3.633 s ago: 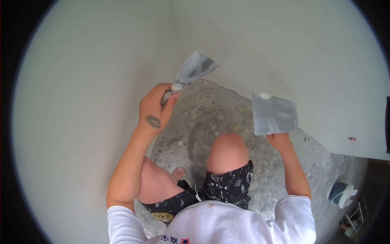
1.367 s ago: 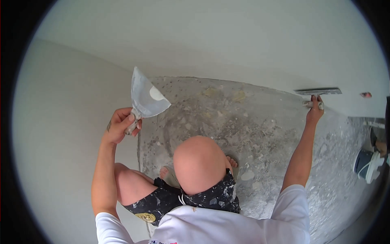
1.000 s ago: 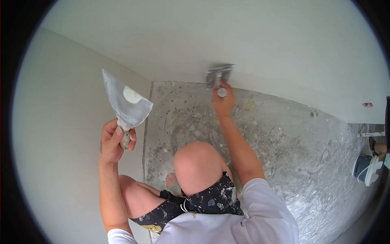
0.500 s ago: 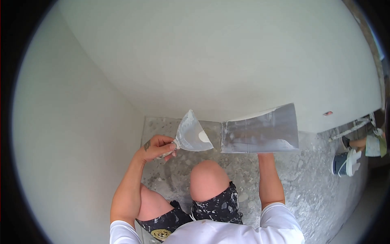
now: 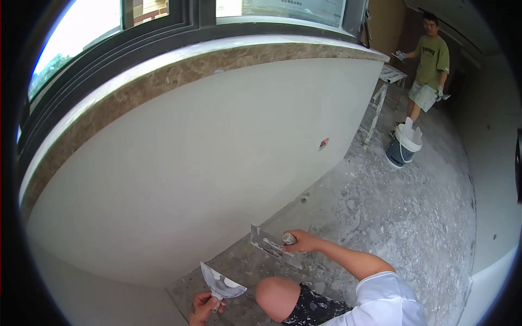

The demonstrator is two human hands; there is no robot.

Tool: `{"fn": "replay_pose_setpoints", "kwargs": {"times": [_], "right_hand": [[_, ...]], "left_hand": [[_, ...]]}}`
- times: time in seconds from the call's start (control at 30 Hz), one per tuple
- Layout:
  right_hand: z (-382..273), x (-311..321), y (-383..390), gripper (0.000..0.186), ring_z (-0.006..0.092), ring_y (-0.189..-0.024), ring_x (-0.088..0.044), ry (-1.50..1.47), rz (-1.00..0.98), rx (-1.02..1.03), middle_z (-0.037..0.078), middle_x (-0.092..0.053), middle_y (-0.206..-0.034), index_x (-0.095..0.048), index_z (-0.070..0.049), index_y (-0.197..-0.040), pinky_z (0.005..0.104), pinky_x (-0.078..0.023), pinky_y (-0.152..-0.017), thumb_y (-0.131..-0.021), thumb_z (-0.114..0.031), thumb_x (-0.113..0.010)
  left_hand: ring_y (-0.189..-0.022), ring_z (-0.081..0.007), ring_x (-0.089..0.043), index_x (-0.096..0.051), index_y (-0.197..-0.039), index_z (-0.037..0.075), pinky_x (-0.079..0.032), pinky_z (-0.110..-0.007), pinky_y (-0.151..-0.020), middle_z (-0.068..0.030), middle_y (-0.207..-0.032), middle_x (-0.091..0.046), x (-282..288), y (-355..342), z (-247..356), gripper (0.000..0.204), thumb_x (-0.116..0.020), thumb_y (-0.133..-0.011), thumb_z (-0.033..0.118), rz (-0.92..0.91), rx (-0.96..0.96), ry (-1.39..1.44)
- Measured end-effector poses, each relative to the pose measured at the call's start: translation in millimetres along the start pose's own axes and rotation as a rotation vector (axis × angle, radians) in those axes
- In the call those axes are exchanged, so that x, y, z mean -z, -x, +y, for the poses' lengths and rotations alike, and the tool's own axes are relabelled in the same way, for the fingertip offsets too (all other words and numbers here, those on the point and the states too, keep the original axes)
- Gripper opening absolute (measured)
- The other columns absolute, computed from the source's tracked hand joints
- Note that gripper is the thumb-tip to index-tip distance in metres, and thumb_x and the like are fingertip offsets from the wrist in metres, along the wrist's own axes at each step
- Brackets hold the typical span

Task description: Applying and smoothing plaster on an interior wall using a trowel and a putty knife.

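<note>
Low in the view, my left hand (image 5: pixel 205 308) grips the handle of a putty knife (image 5: pixel 222 283), its wide blade raised and carrying white compound. My right hand (image 5: pixel 298 240) is closed round the handle of a steel trowel (image 5: pixel 274 250), which is held edge-up over the floor near the foot of the white wall (image 5: pixel 212 157). A small red-marked cutout (image 5: pixel 324 143) sits in that wall. My bare knee (image 5: pixel 274 299) is bent between my two hands.
A stone sill (image 5: pixel 163 81) runs along the wall top beneath dark-framed windows. At the back right, a co-worker (image 5: pixel 429 70) in a green shirt stands holding tools, beside a splattered bench (image 5: pixel 378 108) and a bucket (image 5: pixel 401 150). Mottled concrete floor (image 5: pixel 402 228) stretches rightward.
My view has swung up and right, bringing the window, sill and co-worker into sight. The trowel has turned and both tools now sit lower in the picture, still held.
</note>
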State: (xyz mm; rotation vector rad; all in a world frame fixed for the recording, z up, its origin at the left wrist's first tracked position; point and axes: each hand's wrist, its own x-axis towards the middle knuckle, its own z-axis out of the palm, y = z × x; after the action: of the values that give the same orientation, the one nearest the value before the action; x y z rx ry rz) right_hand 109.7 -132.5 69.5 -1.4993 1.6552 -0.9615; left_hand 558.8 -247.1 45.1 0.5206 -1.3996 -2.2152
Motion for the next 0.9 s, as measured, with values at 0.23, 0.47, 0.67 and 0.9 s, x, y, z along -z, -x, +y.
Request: {"fn": "replay_pose_setpoints", "kwargs": {"times": [0.23,0.47,0.67,0.9], "right_hand": [[25.2,114.7,250.7,0.053,0.0314,-0.086,-0.071,0.401,-0.042,-0.933,0.016,-0.073,-0.093,-0.071,-0.007,-0.109,0.0441,-0.054,-0.08,-0.072,-0.044,-0.081],[-97.0,131.0,557.0,0.043,0.0291,-0.094,-0.073,0.451,-0.166,-1.598,0.012,-0.075,-0.098,-0.076,-0.013,-0.106,0.042,-0.057,-0.081,-0.068,-0.033,-0.077],[-257.5,109.8,686.9,0.046,0.0316,-0.094,-0.073,0.259,0.011,-1.641,0.016,-0.075,-0.099,-0.073,-0.006,-0.107,0.0409,-0.058,-0.082,-0.069,-0.031,-0.078],[-271.7,165.1,769.2,0.022,0.0275,-0.075,-0.073,-0.415,0.539,-1.91,0.017,-0.073,-0.094,-0.068,-0.002,-0.098,0.0396,-0.057,-0.059,-0.082,-0.014,-0.077]], "left_hand": [[-0.058,-0.0232,-0.063,-0.065,-0.097,-0.006,-0.051,-0.036,-0.053,-0.0138,-0.077,-0.067,-102.9,7.5,19.7,0.04,-0.064,-0.097,0.034,0.164,0.295,0.238],[-0.062,-0.0242,-0.063,-0.063,-0.101,-0.006,-0.052,-0.036,-0.057,-0.0151,-0.081,-0.068,-253.4,55.5,132.9,0.039,-0.055,-0.102,0.032,0.078,0.54,0.342],[-0.06,-0.0207,-0.063,-0.066,-0.099,-0.004,-0.052,-0.032,-0.057,-0.0118,-0.078,-0.069,-370.2,44.0,246.0,0.033,-0.054,-0.102,0.027,-0.002,0.759,0.113],[-0.062,-0.018,-0.063,-0.068,-0.095,0.003,-0.049,-0.031,-0.054,-0.0067,-0.079,-0.067,-474.1,-30.0,289.9,0.031,-0.058,-0.102,0.031,0.055,0.814,-0.17]]}}
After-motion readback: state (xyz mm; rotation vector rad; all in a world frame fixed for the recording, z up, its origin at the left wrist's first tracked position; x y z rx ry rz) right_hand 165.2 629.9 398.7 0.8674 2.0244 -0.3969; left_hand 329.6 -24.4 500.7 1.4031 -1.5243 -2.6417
